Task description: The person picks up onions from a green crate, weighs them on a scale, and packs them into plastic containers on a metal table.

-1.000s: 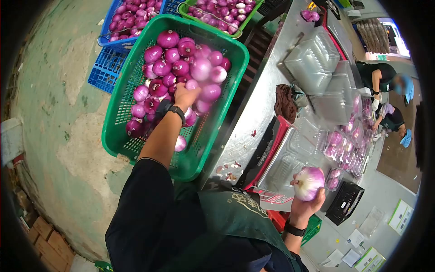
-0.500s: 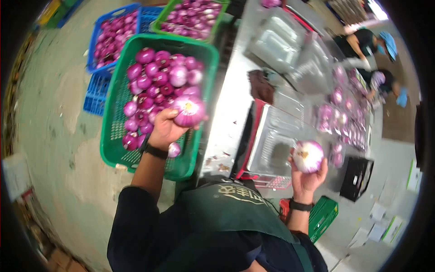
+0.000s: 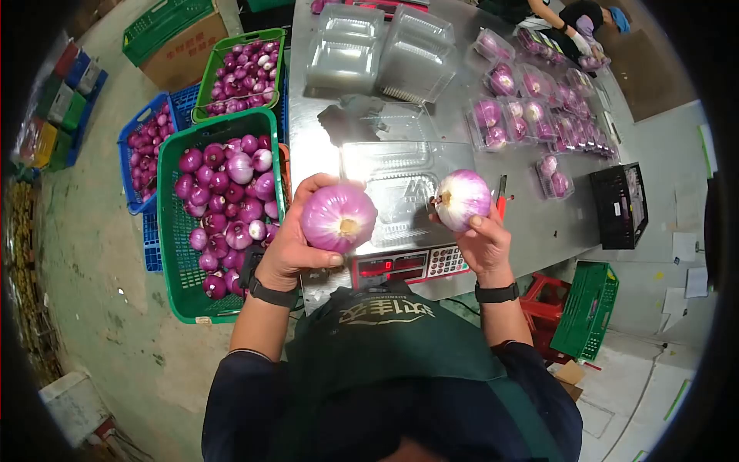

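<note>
My left hand (image 3: 292, 248) is closed round a large purple onion (image 3: 339, 219), whose pale root end faces me. Fingers and thumb of my right hand (image 3: 485, 240) grip a white and purple onion (image 3: 464, 200). Both onions are held apart above an open clear plastic box (image 3: 396, 202) on a scale (image 3: 409, 266) with a red front and a lit display reading 0. At the left, a large green basket (image 3: 171, 231) holds several purple onions.
Stacks of clear boxes (image 3: 342, 58) stand at the back of the metal table (image 3: 512, 242). Packed onions (image 3: 531, 112) lie on the right, near a black crate (image 3: 620, 206). Two co-workers (image 3: 558, 23) are at the far end. A green crate (image 3: 589, 312) stands lower right.
The view has turned toward the table. My left hand has moved with its onion from over the green basket to above the scale. My right hand still holds its onion, now closer to the left one.
</note>
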Tool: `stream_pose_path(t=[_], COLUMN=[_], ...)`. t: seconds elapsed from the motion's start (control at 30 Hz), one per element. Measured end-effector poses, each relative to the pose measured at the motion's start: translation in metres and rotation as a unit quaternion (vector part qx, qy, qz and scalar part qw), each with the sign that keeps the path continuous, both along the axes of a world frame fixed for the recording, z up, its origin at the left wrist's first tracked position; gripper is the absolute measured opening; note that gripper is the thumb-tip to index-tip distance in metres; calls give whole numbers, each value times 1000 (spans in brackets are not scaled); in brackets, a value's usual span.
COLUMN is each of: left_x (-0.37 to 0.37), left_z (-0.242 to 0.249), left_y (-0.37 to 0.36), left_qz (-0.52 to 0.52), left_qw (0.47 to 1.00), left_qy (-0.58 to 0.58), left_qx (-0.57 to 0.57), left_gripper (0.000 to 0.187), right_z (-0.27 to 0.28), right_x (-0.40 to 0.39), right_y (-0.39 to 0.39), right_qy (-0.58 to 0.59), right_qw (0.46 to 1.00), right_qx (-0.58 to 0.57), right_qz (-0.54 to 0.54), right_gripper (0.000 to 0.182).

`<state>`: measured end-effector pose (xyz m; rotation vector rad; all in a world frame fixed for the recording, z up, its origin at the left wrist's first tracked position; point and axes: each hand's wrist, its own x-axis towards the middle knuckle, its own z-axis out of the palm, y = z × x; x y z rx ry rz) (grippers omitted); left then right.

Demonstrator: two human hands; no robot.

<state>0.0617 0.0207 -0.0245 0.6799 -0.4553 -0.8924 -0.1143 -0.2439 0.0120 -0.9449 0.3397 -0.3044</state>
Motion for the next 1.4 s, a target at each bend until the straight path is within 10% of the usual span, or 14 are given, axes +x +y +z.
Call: stream_pose_path(t=[0.3,0.5,0.7,0.77,0.97,1.4], left_x=[-36,-47,-40,-41,-32,-41], left_z=[30,18,6,1,-23,2], left_y=[-42,-73,-90,-93,-94,-90], left_qz=[5,157,167,180,193,189], left_qw=[994,838,691,649,694,646], left_qy=[-49,-430,-624,-657,-640,-673], left_qx=[98,296,324,339,266,307], left_gripper=[98,81,76,73,63,33], right_z=[7,2,-6,-8,-32,-74], right_x=[-20,-13,4,13,19,76], right_y=[-20,-33,-34,-41,-27,-68], right_qy=[-42,-57,18,11,66,236], right_qw=[997,991,954,741,661,828], right_qx=[61,99,-300,-671,-747,-487], right_qz=[39,75,-21,-34,-15,-143], right_gripper=[76,71,82,86,78,77])
